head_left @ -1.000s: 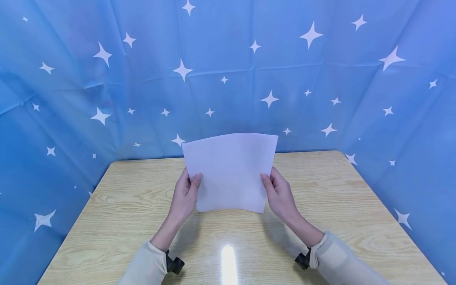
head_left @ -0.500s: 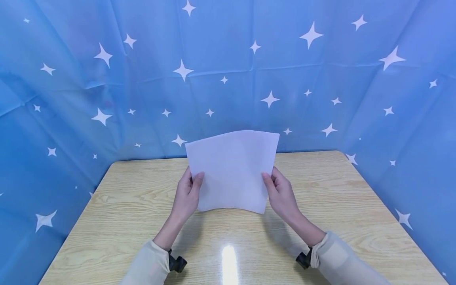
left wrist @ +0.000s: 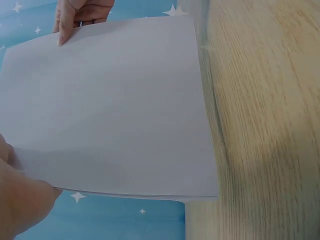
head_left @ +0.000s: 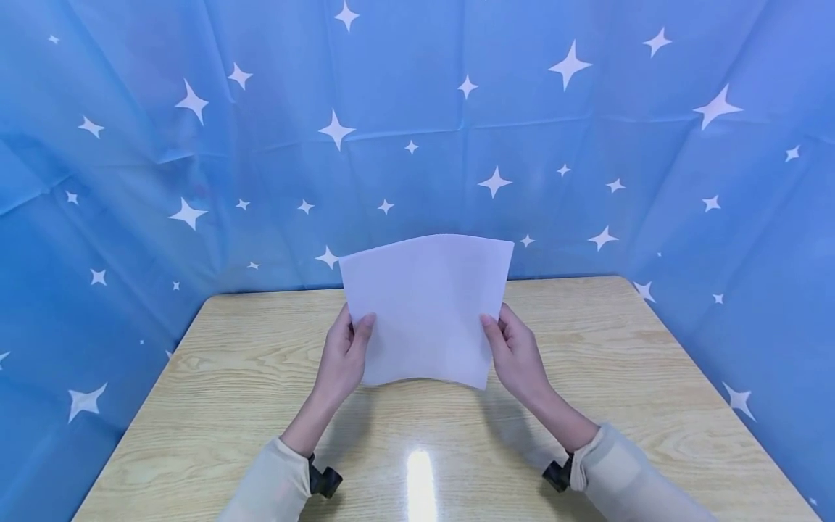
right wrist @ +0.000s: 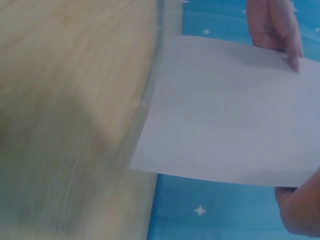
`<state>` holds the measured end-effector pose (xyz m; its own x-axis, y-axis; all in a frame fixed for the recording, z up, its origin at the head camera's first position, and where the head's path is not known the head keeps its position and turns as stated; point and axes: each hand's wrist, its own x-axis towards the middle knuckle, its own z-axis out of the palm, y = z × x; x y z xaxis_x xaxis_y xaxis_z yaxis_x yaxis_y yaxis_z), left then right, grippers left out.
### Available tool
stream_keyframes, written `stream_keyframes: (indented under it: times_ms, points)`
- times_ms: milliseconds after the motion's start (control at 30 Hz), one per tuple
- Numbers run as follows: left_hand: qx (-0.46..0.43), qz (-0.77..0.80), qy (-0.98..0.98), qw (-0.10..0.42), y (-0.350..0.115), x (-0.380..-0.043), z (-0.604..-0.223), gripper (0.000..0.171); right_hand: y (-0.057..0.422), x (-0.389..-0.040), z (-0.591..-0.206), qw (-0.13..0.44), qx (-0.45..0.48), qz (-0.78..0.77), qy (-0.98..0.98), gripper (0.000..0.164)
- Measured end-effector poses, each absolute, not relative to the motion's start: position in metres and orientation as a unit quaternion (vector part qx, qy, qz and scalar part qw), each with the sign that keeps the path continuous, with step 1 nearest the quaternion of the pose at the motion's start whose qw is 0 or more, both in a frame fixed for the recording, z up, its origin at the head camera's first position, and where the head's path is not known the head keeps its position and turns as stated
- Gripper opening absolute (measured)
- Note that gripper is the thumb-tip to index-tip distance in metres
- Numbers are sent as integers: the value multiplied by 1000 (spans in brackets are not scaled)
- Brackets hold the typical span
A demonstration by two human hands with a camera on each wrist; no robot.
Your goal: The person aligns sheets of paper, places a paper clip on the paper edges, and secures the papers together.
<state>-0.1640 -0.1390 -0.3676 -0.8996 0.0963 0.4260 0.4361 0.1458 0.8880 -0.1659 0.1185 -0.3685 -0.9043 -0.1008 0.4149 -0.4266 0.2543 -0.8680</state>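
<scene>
White paper (head_left: 427, 312), blank on the side facing me, is held up above the table, tilted and slightly bowed along its top and bottom edges. My left hand (head_left: 342, 355) grips its left edge, thumb on the front and fingers behind. On the opposite edge my right hand (head_left: 518, 355) pinches it the same way. The left wrist view shows the paper (left wrist: 110, 110) with thin layers along its near edge, so it looks like more than one sheet. The fingers behind the paper are mostly hidden.
A light wood-grain table (head_left: 228, 406) lies beneath, with a bright light reflection near its front. A blue curtain (head_left: 417, 87) with white stars hangs behind and along both sides. Black wrist cameras (head_left: 325, 481) sit at the cream sleeves (head_left: 270, 482).
The paper has risen slightly and shifted a little to the right, with both hands still gripping its sides. Its top edge bows somewhat more than before.
</scene>
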Motion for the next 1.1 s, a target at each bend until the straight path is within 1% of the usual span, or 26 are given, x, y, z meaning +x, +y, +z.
stream_keyframes:
  times_ms: [233,533,800,933,1100]
  points:
    - [-150,-625,-755,129,-140,-161,-369,23,120,-167,-372,117,171,587,-783,24]
    - [-159,-617,-758,138,-139,-163,-368,26,123,-165,-365,129,158,573,-794,22]
    - [-160,-631,-749,126,-139,-164,-372,26,127,-173,-384,121,164,596,-777,22]
    - [-160,-631,-746,139,-137,-162,-366,26,132,-182,-391,126,177,597,-773,27]
    - [-163,-631,-742,156,-136,-162,-356,26,133,-187,-384,150,191,594,-767,30]
